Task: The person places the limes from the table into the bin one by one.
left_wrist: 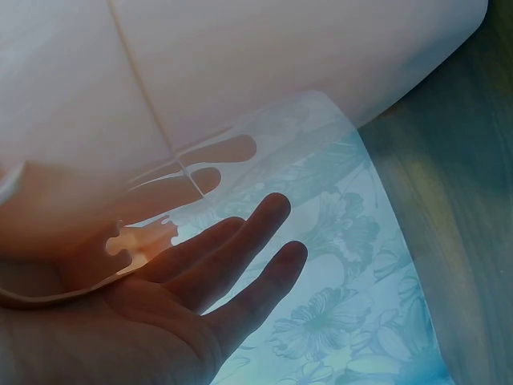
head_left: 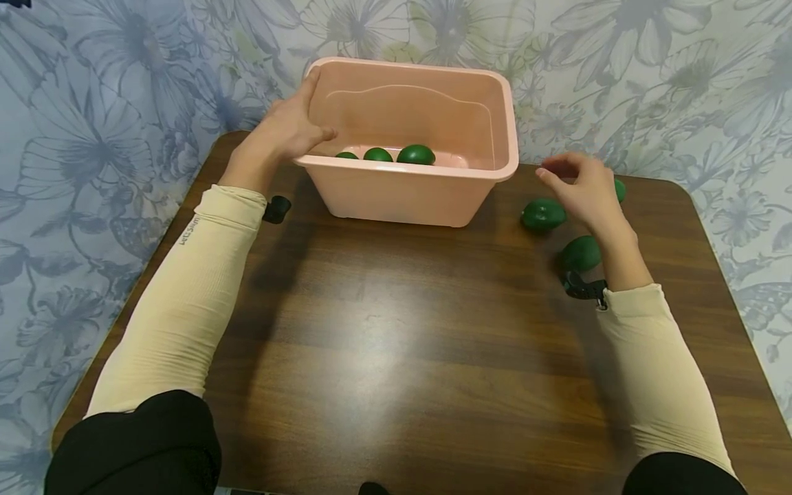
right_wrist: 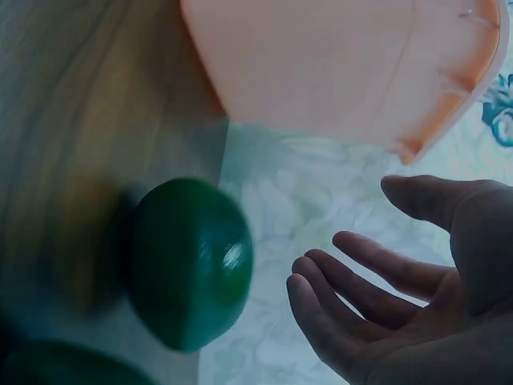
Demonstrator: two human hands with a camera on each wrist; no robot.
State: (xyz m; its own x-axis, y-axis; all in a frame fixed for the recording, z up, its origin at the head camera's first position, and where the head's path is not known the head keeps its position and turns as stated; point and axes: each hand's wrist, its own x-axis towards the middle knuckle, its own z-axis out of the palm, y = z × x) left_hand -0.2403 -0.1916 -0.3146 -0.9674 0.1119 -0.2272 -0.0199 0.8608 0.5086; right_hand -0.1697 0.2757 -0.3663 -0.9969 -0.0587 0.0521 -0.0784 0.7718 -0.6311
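A pink plastic bin (head_left: 402, 192) stands at the back of the table, with several glossy green oval fruits (head_left: 416, 155) on its floor. My left hand (head_left: 287, 130) rests over the bin's left rim, thumb on the inner side. In the left wrist view its other fingers (left_wrist: 240, 265) stretch out straight beyond the rim. Right of the bin, my right hand (head_left: 584, 185) hovers with nothing in it, fingers loosely bent and thumb apart. Below it lie green fruits (head_left: 542, 215) on the table, one large in the right wrist view (right_wrist: 192, 265); another (head_left: 620, 190) is partly behind the hand.
The brown wooden table (head_left: 371, 330) has rounded back corners. Behind it rises a wall with flowered paper (head_left: 619, 82), close to the bin. One more green fruit (head_left: 580, 254) lies beside the right wrist's black camera strap (head_left: 584, 285).
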